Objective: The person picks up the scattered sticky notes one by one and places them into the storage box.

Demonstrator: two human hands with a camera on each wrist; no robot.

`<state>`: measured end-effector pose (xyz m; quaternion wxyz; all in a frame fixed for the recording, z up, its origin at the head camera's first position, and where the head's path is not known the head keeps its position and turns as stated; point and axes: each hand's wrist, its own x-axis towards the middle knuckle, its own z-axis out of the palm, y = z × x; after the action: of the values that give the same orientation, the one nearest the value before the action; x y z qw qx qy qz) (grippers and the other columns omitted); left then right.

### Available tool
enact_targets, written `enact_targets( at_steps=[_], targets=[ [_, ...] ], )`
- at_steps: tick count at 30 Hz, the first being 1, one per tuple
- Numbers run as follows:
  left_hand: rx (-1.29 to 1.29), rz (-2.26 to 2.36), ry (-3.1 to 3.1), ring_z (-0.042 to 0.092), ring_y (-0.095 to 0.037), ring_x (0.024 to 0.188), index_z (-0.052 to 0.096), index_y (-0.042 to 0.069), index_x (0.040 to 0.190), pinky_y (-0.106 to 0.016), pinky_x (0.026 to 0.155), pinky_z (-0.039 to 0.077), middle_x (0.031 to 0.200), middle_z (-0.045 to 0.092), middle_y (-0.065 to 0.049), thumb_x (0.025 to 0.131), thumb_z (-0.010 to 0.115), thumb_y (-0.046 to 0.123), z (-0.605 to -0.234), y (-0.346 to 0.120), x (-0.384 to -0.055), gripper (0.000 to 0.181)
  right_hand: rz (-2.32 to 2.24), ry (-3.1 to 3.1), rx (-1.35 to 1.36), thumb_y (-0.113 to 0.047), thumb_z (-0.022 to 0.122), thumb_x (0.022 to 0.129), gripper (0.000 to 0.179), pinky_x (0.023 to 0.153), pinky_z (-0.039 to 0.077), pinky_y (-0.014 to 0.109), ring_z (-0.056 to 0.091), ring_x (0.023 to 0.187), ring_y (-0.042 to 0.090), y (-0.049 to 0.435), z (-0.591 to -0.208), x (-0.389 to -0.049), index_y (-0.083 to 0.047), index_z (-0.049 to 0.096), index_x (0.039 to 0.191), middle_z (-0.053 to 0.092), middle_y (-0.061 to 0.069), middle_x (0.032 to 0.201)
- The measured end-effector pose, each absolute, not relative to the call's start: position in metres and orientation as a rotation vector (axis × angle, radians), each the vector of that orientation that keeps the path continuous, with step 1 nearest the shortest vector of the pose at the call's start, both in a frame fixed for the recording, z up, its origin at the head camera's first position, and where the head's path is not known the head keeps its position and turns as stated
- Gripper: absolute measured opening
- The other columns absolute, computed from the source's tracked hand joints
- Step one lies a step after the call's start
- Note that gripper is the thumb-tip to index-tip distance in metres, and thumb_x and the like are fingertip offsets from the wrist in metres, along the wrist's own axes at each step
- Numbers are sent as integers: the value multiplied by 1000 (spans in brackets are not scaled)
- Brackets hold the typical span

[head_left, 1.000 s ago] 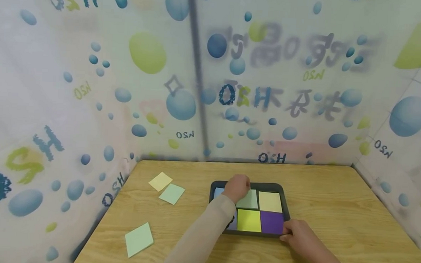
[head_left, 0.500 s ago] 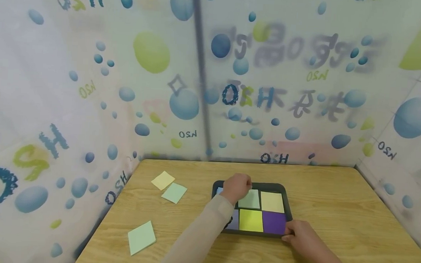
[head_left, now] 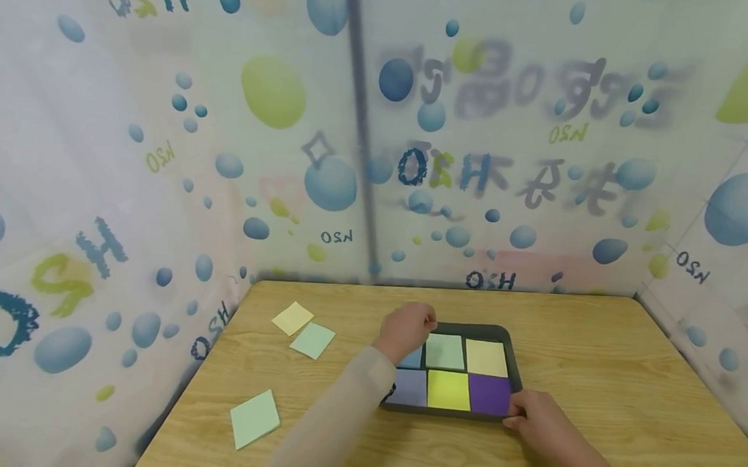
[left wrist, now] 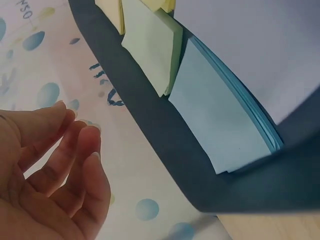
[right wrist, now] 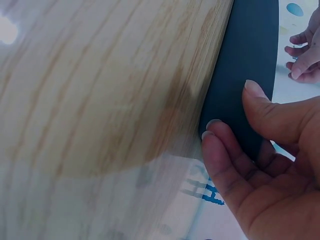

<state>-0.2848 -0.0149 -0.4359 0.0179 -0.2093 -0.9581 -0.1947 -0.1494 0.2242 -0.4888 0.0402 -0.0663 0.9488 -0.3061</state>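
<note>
A dark tray (head_left: 502,333) on the table holds square sticky-note pads in two rows. The back row has a blue pad (head_left: 410,359), a pale green pad (head_left: 445,353) and a cream pad (head_left: 486,358). In front lie a grey-violet pad (head_left: 409,387), a yellow pad (head_left: 448,390) and a purple pad (head_left: 490,395). My left hand (head_left: 402,331) hovers over the tray's back left corner; in the left wrist view its loosely curled fingers hold nothing, apart from the tray. With thumb and fingers, my right hand (right wrist: 270,160) pinches the tray's rim at the front right corner.
Left on the wooden table (head_left: 596,358) lie a cream note (head_left: 292,319) and a mint note (head_left: 313,340), edges close together. Nearer the front left is a larger-looking mint pad (head_left: 255,419). A bubble-patterned curtain (head_left: 286,208) stands behind the table and at its sides.
My left hand has moved left and slightly back from above the green pad, uncovering more of the blue and grey-violet pads. My right hand stays at the tray's corner. The head view has shifted slightly.
</note>
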Motion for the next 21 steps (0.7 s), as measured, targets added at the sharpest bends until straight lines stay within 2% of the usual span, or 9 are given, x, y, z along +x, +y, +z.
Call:
enact_targets(
  at_steps=[10,21],
  targets=[
    [-605,-559,-2944,67,-10,78,76,21,103,-27,64,54,101,76,5,100,66,25,-438,-33,-288,12,-929,2902,-208,-2,77,84,28,58,38,24,47,67,13,225,-488,-150,-12,58,66,53,-3,67],
    [-506,-524,-2915,66,-13,83,75,17,100,-33,71,57,99,74,2,99,67,21,-447,-76,-294,9,-931,2919,-217,-3,77,83,29,57,37,23,46,65,12,224,-490,-149,-12,57,66,52,-3,66]
  ],
)
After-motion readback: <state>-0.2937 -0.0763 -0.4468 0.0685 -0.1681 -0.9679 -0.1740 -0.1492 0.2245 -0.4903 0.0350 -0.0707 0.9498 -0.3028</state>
